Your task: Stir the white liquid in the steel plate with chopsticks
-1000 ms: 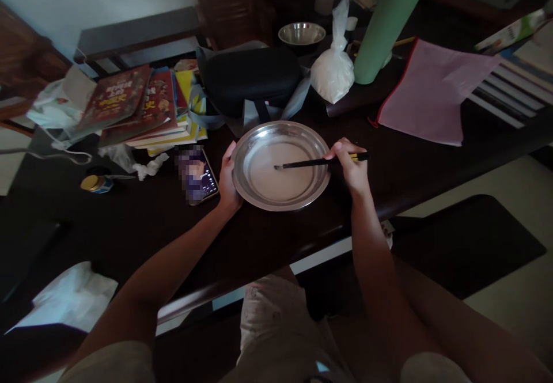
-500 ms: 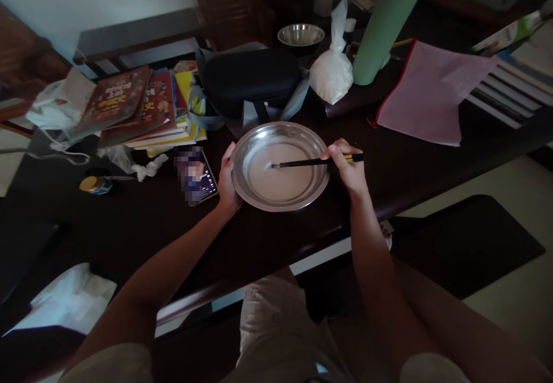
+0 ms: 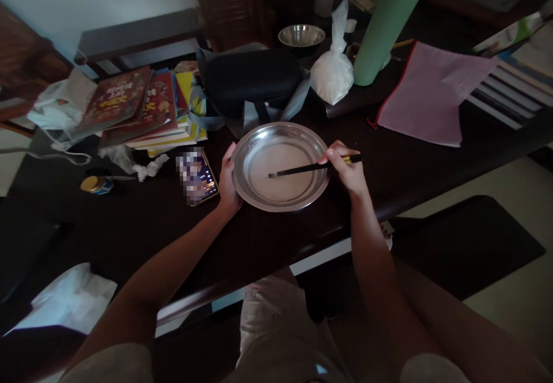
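Note:
A shallow metal bowl (image 3: 253,190) stands on the dark table, with a pale, milky liquid (image 3: 283,182) covering its bottom. My left hand (image 3: 228,181) is closed on the bowl's left side, the thumb up along the rim. Over the right rim, my right hand (image 3: 343,167) grips black chopsticks (image 3: 302,169) with gold near their upper end. They lie close together, slanting left, and their tips touch the liquid. The fingers under the chopsticks are partly hidden. A lit phone (image 3: 203,178) lies just left of my left hand.
Stacked books (image 3: 125,103) and a small jar (image 3: 95,185) are on the left. Behind the bowl sit a black case (image 3: 253,78), a tied bag of white powder (image 3: 332,78) and another metal bowl (image 3: 301,36). A green cylinder (image 3: 384,31) and a pink pouch (image 3: 432,95) stand to the right.
The chopstick tips have shifted slightly left and toward me in the liquid, tilting the chopsticks more. My left hand and the bowl stay in place. The picture on the phone differs.

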Motion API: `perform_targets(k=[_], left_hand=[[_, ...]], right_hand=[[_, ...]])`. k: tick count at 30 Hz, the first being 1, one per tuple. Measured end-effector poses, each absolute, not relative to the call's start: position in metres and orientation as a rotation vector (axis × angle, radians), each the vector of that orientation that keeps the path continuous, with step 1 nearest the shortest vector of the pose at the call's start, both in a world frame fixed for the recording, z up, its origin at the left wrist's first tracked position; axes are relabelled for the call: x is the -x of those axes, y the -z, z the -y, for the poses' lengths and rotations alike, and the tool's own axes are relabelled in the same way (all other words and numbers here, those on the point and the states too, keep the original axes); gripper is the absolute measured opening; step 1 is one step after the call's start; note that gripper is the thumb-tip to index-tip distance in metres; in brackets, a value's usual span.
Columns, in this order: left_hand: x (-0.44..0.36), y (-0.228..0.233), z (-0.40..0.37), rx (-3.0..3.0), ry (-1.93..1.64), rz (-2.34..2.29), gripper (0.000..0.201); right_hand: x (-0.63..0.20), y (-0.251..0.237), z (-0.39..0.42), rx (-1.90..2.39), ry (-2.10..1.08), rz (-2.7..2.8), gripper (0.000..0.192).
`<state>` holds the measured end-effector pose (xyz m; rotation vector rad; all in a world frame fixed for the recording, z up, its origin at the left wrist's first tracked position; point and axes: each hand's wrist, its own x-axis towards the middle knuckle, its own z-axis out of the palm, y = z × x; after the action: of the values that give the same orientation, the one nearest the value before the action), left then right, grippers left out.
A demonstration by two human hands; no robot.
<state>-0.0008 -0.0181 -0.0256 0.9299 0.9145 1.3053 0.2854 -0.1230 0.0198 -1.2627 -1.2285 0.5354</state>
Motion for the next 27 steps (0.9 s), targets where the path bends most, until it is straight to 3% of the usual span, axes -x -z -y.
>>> perform_targets(k=[13, 27], left_hand=[[-0.0021, 0.0256, 0.0167, -0.912, -1.327, -0.939, 0.037], [0.0037, 0.0310, 0.0129, -0.993, -1.291, -0.940, 0.051]], right_hand=[[-0.2848, -0.0190, 0.1217, 1.215, -0.497, 1.161, 0.060], [-0.2853, -0.0178, 0.1205, 1.248, -0.479, 1.226, 0.062]])
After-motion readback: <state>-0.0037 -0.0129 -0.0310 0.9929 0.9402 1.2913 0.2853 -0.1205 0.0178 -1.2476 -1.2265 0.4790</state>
